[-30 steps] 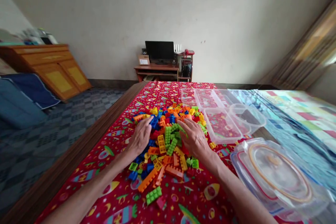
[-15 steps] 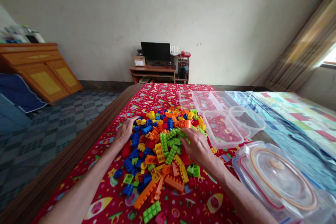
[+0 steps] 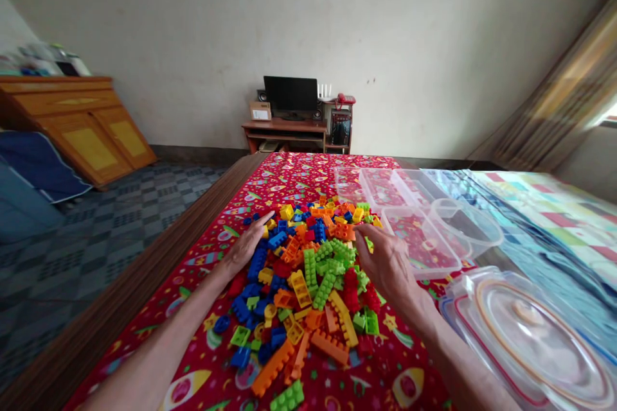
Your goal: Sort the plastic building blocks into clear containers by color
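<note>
A heap of coloured plastic building bricks (image 3: pixel 308 270) lies on a red patterned tablecloth (image 3: pixel 289 173). My left hand (image 3: pixel 247 243) rests flat against the left edge of the heap, fingers stretched out beside blue bricks. My right hand (image 3: pixel 385 263) lies on the heap's right edge with fingers curved and spread over red and green bricks. Neither hand visibly grips a brick.
Clear plastic tubs (image 3: pixel 414 218) stand to the right of the heap, and clear lids (image 3: pixel 530 340) are stacked at the near right. The table's wooden left edge (image 3: pixel 144 270) drops to a tiled floor. A desk with a monitor (image 3: pixel 292 109) stands by the far wall.
My hands have moved apart from the middle of the heap to its left and right edges, and the bricks have spread out. The camera has shifted slightly.
</note>
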`<state>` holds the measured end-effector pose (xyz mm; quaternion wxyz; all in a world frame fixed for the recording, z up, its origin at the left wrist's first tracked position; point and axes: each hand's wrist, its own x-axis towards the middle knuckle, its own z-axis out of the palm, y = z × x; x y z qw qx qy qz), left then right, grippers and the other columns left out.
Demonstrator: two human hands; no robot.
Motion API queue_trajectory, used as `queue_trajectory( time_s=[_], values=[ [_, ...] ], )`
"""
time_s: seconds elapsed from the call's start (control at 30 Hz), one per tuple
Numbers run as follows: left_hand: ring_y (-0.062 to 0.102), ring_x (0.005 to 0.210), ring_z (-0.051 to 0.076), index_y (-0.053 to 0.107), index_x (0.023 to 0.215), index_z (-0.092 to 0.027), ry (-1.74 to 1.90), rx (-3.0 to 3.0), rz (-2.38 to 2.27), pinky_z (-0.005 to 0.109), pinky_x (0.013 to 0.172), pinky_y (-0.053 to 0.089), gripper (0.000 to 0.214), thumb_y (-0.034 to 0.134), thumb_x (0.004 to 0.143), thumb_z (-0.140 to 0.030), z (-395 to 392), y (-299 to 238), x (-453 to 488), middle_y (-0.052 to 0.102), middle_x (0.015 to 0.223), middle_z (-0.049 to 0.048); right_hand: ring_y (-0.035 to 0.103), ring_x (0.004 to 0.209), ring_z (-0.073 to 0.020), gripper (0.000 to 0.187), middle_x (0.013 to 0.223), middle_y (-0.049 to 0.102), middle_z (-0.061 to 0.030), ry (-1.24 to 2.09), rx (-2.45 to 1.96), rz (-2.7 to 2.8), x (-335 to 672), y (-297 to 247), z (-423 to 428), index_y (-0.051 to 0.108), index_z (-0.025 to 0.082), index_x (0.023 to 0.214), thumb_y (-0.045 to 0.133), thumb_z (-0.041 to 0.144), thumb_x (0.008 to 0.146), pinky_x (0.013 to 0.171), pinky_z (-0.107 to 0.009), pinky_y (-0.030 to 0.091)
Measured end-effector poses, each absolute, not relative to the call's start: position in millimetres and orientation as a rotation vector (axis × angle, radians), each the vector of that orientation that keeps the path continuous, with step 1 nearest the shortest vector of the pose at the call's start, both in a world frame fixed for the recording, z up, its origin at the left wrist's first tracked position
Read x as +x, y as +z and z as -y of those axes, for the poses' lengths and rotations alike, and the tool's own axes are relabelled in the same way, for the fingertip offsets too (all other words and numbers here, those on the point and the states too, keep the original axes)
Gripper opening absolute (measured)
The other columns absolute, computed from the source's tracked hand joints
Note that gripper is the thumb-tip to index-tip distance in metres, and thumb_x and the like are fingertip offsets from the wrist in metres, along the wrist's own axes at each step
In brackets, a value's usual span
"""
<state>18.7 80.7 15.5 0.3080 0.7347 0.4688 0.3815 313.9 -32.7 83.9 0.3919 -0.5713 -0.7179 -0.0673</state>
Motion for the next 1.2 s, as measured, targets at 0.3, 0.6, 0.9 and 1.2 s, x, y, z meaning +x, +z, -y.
queue_trajectory(
  time_s=[0.3,0.6,0.9,1.2],
  values=[
    [0.035,0.139,0.028,0.045,0.141,-0.015,1.075,1.875,-1.251,0.044,0.118,0.023,0.071,0.03,0.09,-0.062,-82.3,13.5,14.6,0.044,0.148,0.0066,0.06,0.11,-0.0219,0.027,0.113,0.066,-0.0148,-0.058,-1.409,2.082,290.1,57.8,-11.0,0.062,0.015,0.112,0.047,0.028,0.094,0.101,-0.038,0.041],
    [0.036,0.139,0.028,0.054,0.133,-0.017,1.066,1.92,-1.248,0.042,0.118,0.024,0.07,0.027,0.089,-0.064,-90.4,4.5,10.7,0.044,0.147,0.0069,0.069,0.075,-0.0181,0.025,0.081,0.074,-0.0053,0.248,-1.551,1.956,299.6,82.5,-6.2,0.073,0.02,0.093,0.048,0.021,0.089,0.066,-0.024,0.046],
    [0.036,0.138,0.03,0.06,0.126,-0.019,1.046,1.944,-1.255,0.044,0.117,0.026,0.069,0.028,0.088,-0.066,-86.8,9.7,10.3,0.05,0.143,0.0075,0.069,0.08,-0.0192,0.025,0.082,0.075,-0.0057,0.239,-1.619,1.721,304.8,87.2,-84.6,0.077,0.019,0.092,0.054,0.021,0.082,0.072,-0.027,0.049],
    [0.036,0.139,0.027,0.056,0.131,-0.02,1.071,1.922,-1.231,0.044,0.117,0.023,0.062,0.029,0.091,-0.06,-91.3,-0.2,9.2,0.042,0.149,0.0055,0.068,0.094,-0.021,0.034,0.103,0.074,-0.0054,0.507,-1.408,2.348,296.1,75.9,-89.0,0.071,0.023,0.111,0.067,0.021,0.077,0.079,-0.027,0.05]
  ],
)
